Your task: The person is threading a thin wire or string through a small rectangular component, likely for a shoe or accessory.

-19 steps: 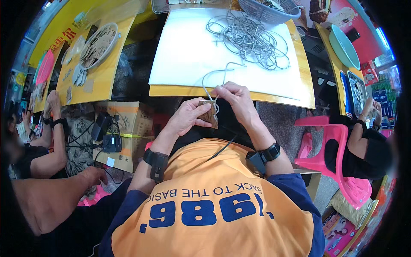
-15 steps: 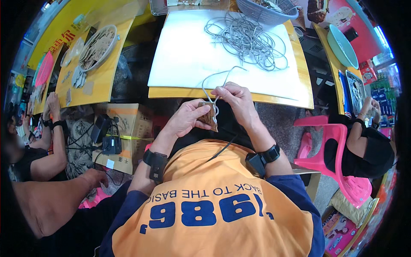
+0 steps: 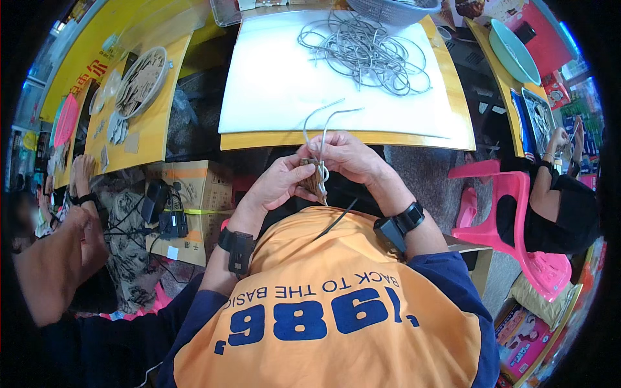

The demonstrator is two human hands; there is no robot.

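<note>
My left hand (image 3: 278, 185) is closed on a small brown tag-like piece (image 3: 314, 178), gripped between thumb and fingers above my lap. A grey cord (image 3: 331, 120) runs at the tag, and a pale loop of it shows along the tag's right side. My right hand (image 3: 354, 157) touches the tag's upper end and pinches the cord there. Two cord ends stick up past my fingers toward the table. Whether the cord passes through a hole is hidden by my fingers.
A tangled heap of grey cords (image 3: 365, 58) lies on the white sheet (image 3: 265, 84) atop the yellow table (image 3: 272, 141). Behind it stands a grey basket (image 3: 394, 11). At left, a bowl of flat brown pieces (image 3: 141, 81); at right, a pink chair (image 3: 514, 213). Other people sit on both sides.
My right hand has come down and left, close against my left hand. The cord now shows two raised ends instead of one loop. The person at left has shifted their arms.
</note>
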